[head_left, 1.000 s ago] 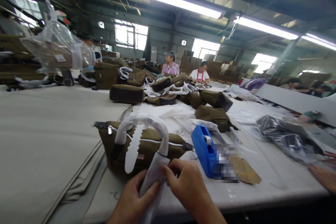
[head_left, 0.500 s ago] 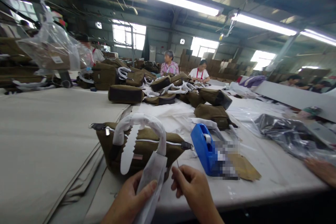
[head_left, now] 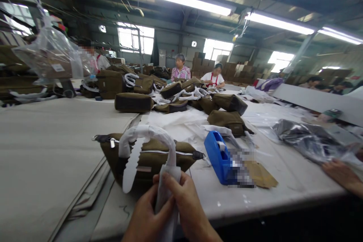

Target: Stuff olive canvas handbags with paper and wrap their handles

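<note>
An olive-brown handbag with a silver zipper stands at the table's near edge. Its arched handle is wrapped in white paper, and a serrated white strip hangs from it. Lower down, a loose sheet of white wrapping paper surrounds the handle's near end. My left hand is closed round the paper from the left. From the right, my right hand pinches the same paper higher up, thumb on top. Both hands are in front of the bag.
A blue tape dispenser stands right of the bag, beside brown paper. Several more handbags are piled behind. At the right, another person's hand rests near dark plastic-wrapped goods. Co-workers sit across the table.
My right hand has moved left from beside the bag and taken hold of the wrapping paper. My left hand keeps its grip. The other person's hand at the right has shifted slightly.
</note>
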